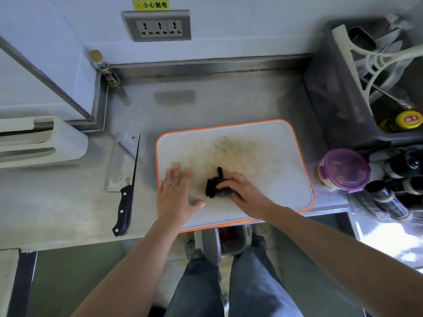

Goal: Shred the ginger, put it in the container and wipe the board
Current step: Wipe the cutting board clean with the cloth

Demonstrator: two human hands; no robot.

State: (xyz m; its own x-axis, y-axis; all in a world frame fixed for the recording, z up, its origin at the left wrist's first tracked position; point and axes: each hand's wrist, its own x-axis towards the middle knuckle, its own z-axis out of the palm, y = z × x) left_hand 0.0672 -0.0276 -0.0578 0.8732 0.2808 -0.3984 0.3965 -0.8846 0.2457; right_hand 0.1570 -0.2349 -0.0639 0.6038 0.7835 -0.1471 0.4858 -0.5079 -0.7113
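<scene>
With right hand (242, 191) clamped on cloth (212, 188) and left hand (175, 195) flat on board (286, 179), wipes, then likely must scrub stain (233, 152).

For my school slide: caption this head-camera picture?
Right hand holds a dark cloth on the stained board; left hand lies flat.

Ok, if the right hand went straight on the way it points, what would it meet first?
Most likely the left hand. The right hand, holding the dark cloth, points left and slightly away across the cutting board, toward where the left hand lies flat. Only stained board lies between.
</scene>
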